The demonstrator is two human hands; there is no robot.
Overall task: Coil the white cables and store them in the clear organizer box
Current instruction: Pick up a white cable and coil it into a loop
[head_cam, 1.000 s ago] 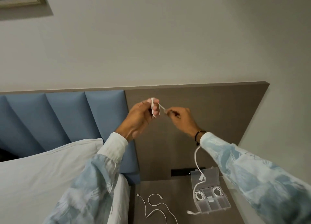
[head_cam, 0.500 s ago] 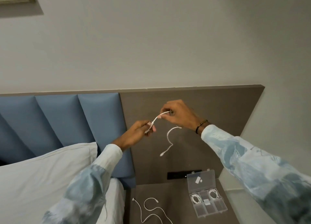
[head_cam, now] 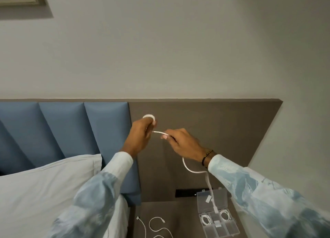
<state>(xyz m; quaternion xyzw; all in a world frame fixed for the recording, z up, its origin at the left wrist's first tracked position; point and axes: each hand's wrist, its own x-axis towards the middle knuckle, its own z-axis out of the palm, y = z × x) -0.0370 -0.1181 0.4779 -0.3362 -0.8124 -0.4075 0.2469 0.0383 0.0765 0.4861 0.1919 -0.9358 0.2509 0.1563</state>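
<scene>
We are holding a white cable up at chest height in front of a brown headboard panel, probably so its free length can hang clear while we wind it. Our left hand is closed around a small loop of it that shows above the knuckles. Our right hand pinches the same cable just beside the left, keeping the short run between them taut, which we judge helps lay the next turn. From under the right hand the rest droops in a curve, its plug end dangling over the clear organizer box.

That box sits open at the right edge of the nightstand, two coiled cables already in its compartments. Loose cables lie near the nightstand's front edge, cut off by the frame. How many turns the left hand holds is hidden by our fingers.
</scene>
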